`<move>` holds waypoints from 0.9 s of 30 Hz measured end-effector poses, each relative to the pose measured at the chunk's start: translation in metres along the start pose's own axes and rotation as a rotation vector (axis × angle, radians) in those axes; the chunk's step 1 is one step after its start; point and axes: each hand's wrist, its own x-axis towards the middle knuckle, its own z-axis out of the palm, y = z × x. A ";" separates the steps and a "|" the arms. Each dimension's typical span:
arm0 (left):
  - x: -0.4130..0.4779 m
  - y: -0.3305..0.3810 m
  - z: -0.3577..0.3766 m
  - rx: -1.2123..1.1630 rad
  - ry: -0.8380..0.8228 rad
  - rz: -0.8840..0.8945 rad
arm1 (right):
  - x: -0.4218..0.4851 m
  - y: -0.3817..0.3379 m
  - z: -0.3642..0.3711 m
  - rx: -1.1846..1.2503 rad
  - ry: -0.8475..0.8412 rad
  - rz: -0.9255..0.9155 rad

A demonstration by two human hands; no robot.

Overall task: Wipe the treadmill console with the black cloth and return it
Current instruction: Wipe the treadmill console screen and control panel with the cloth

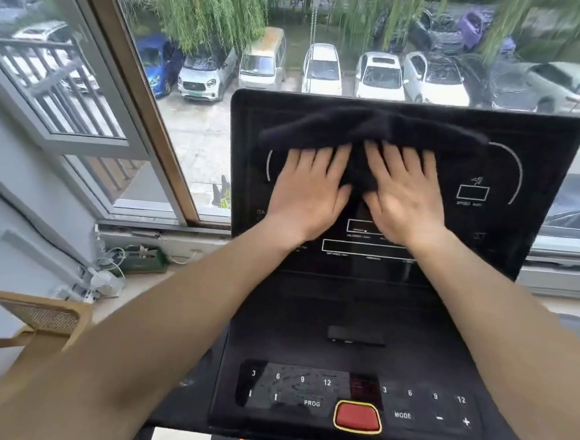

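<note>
The black treadmill console (543,162) stands tilted up in front of a window, with a lower button panel (416,405) near me. A black cloth (374,129) lies spread across the upper half of the display. My left hand (306,190) and my right hand (402,193) press flat side by side on the cloth's lower edge, fingers pointing up and slightly spread. The fingertips rest on the cloth; the palms lie over the display. Part of the cloth bunches between the two hands.
A red stop button (357,417) sits at the middle of the button panel. A small black slot piece (356,335) lies on the console shelf. A tan chair back (34,318) stands at lower left. Cables and a power strip (106,275) lie on the sill.
</note>
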 end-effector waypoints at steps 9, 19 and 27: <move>-0.134 0.016 0.048 -0.072 -0.267 0.195 | -0.126 -0.041 0.050 0.067 -0.288 -0.215; 0.038 0.064 -0.001 -0.030 -0.029 0.061 | -0.033 0.052 0.012 0.056 -0.033 0.178; -0.096 0.061 0.052 0.010 -0.233 0.339 | -0.163 -0.020 0.060 0.071 -0.346 0.092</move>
